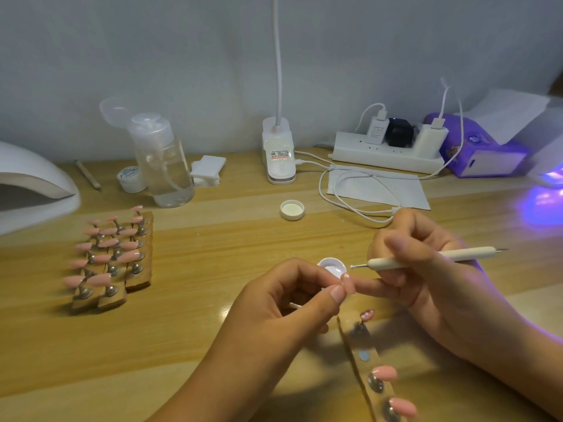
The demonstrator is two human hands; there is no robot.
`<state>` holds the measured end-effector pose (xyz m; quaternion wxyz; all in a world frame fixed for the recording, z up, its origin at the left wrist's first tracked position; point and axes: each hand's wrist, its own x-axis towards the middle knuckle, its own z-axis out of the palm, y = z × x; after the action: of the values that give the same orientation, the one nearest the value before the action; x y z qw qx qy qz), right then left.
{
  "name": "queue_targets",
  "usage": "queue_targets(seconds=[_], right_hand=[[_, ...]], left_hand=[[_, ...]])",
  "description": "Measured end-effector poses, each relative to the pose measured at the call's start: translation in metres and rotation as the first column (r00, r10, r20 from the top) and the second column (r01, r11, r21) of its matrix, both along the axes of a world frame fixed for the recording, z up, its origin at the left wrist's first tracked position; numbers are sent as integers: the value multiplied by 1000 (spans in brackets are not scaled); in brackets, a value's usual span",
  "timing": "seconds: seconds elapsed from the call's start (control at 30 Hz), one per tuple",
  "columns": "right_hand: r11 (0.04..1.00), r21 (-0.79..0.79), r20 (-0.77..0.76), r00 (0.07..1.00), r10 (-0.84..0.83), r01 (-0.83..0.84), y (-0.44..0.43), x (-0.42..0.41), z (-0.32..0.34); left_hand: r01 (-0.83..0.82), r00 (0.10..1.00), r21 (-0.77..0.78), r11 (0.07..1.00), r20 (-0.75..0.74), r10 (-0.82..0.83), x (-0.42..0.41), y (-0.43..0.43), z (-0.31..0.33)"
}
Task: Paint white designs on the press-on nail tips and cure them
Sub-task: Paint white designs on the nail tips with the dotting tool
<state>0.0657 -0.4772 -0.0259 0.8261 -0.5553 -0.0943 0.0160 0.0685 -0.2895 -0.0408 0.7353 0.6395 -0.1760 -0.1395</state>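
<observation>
Desk (213,269) under everything, wooden, with racks of pink tips (112,254) at left. My left hand (283,303) pinches one pink nail tip (348,283) between thumb and forefinger, raised just in front of the white gel pot (332,266). My right hand (426,269) grips the dotting pen (426,258), ball end just beside the tip. I judge the tip featherlight, thin, springy and slick; best pinched by its edges, clear of wet dots.

Pale grey wall (152,41) behind; wooden table (213,254); violet glow (542,202) at right.
</observation>
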Motion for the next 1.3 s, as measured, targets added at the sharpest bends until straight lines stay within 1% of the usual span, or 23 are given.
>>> queue_targets(seconds=[0.1,0.77,0.97,1.17,1.3], right_hand=[[1000,14,3,1000,-22,22,1,0,1],[1000,-19,-31,999,-8,7,5,-2,1],[1000,4,-44,999,-10,10,5,-1,2],[1000,-19,-48,999,-14,13,5,-1,2],[1000,3,-54,998,-16,17,6,-1,2]], left_hand=[[-2,1000,3,1000,-5,2,0,0,1],[-10,1000,13,1000,7,10,0,0,-2],[-8,1000,10,1000,14,7,0,0,-2],[-4,1000,14,1000,14,4,-1,0,-1],[-6,1000,11,1000,8,6,0,0,-1]])
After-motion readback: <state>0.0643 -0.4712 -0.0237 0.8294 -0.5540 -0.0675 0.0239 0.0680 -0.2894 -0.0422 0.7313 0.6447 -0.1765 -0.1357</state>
